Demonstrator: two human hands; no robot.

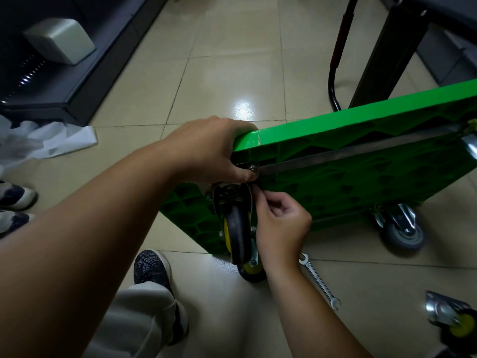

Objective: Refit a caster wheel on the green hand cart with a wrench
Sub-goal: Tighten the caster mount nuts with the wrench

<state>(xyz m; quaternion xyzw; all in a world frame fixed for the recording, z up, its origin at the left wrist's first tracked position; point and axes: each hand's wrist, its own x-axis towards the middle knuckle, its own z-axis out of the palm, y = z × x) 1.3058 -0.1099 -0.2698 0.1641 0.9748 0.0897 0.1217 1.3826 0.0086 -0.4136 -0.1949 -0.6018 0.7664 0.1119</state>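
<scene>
the green hand cart (361, 130), tipped on edge at centre and steadied only by the left hand (211, 151) curled over its left corner, may topple, or the caster wheel (238, 228) below may shift, since the right hand (281, 220) merely pinches a hidden fastener at its plate, the wrench (318, 280) lying on the floor near right.

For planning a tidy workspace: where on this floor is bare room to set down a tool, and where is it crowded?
Bare: the tiles beyond the cart, and the patch between wrench and spare caster. Crowded: around the black wheel, where left hand and right hand work.
</scene>
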